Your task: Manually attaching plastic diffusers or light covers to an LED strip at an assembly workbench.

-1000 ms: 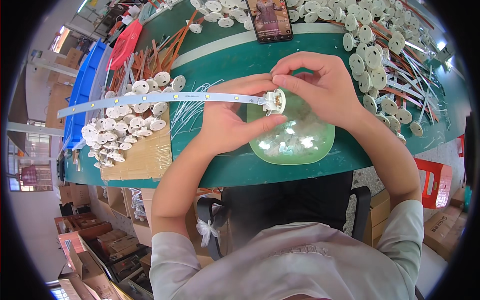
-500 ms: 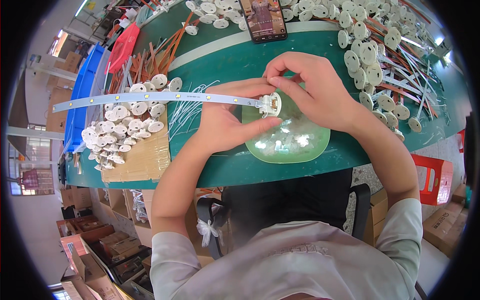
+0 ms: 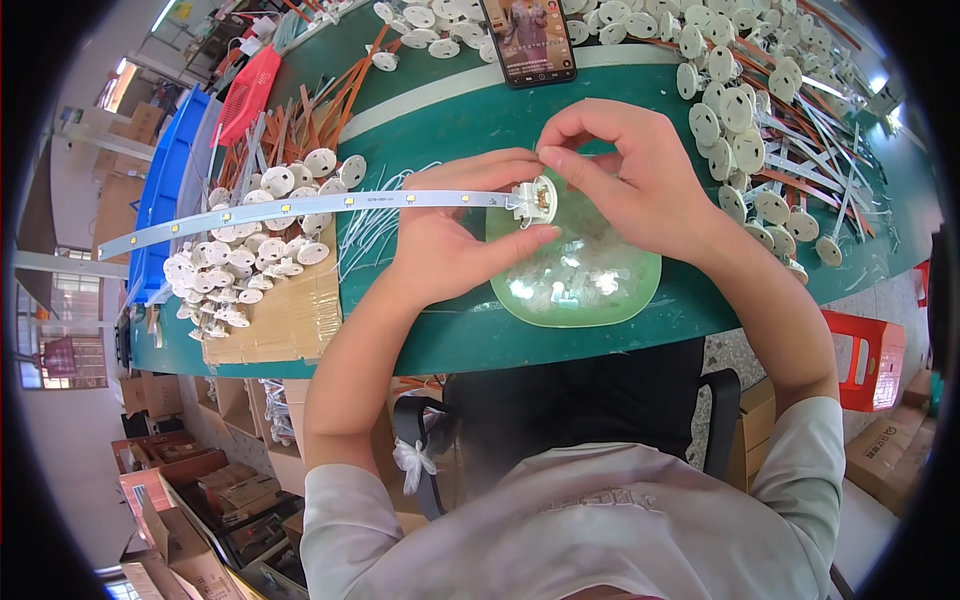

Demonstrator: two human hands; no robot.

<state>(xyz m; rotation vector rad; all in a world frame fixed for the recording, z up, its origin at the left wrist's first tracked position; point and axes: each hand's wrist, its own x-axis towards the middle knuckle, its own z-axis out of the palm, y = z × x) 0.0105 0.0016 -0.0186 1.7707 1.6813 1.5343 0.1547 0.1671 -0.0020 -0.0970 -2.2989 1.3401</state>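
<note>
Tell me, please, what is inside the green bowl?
The green bowl holds small clear and white parts, too blurred to identify. Its upper rim and some contents are hidden under the left hand and right hand.

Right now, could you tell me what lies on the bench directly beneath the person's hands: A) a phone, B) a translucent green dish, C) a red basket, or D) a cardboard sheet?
B: the translucent green dish sits under the left hand and right hand, which hold a small white socket.
</note>
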